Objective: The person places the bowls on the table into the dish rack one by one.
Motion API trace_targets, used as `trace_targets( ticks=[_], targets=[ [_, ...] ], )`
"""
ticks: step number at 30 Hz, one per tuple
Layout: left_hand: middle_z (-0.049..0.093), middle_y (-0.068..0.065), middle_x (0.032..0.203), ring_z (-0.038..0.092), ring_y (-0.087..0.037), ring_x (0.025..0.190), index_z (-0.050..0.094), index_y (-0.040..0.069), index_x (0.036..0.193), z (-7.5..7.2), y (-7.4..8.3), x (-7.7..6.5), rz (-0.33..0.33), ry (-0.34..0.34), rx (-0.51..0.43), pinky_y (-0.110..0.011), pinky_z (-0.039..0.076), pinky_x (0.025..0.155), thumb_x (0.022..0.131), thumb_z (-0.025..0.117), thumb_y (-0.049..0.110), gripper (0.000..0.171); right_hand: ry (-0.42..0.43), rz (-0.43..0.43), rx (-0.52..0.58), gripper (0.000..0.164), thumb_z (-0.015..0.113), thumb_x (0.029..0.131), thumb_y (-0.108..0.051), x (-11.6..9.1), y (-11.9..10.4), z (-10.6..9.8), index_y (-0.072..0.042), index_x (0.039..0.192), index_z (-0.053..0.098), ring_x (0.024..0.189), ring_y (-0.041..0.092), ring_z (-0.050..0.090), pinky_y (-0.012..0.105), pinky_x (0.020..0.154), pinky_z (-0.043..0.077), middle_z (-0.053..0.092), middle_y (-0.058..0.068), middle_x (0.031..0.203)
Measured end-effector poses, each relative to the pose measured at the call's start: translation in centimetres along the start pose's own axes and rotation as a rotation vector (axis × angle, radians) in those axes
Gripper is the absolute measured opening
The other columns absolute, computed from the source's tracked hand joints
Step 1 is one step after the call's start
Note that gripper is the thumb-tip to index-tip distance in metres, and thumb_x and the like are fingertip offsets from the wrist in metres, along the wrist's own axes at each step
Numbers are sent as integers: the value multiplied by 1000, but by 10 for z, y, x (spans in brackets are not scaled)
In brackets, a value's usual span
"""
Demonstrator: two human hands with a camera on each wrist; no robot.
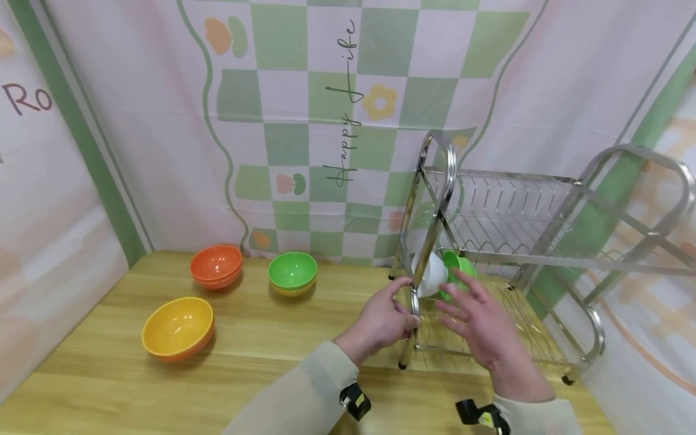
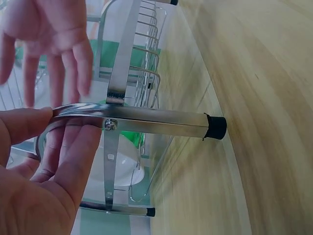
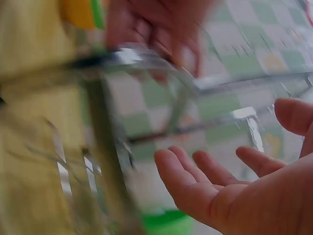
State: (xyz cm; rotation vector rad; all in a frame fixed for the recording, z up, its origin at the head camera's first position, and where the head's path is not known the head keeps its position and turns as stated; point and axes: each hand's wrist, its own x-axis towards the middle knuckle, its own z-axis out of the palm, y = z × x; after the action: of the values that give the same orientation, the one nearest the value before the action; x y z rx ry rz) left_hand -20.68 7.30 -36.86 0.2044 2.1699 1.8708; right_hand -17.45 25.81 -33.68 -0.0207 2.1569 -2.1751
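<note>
My left hand grips the left front post of a two-tier metal dish rack, thumb on one side and fingers behind it. In the left wrist view, the fingers curl round the shiny tube above its black foot. My right hand is held in front of the lower tier, fingers spread and holding nothing; it looks blurred in the left wrist view. Behind the hands, a white bowl and a green bowl stand on their sides in the lower tier, the green one partly hidden by the right fingertips.
On the wooden table to the left are stacked orange bowls, a green bowl nested in a yellow one, and a larger yellow bowl on an orange one. A checkered cloth hangs behind.
</note>
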Motion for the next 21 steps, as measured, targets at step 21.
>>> trace_targets(
  ticks=[21],
  targets=[
    [44, -16, 147, 52, -33, 122, 39, 42, 152, -11, 2, -10, 101, -3, 399, -50, 53, 91, 88, 77, 33, 75, -44, -16, -87, 68, 52, 102, -1, 5, 13, 39, -13, 160, 19, 115, 32, 59, 35, 91, 54, 32, 27, 153]
  ],
)
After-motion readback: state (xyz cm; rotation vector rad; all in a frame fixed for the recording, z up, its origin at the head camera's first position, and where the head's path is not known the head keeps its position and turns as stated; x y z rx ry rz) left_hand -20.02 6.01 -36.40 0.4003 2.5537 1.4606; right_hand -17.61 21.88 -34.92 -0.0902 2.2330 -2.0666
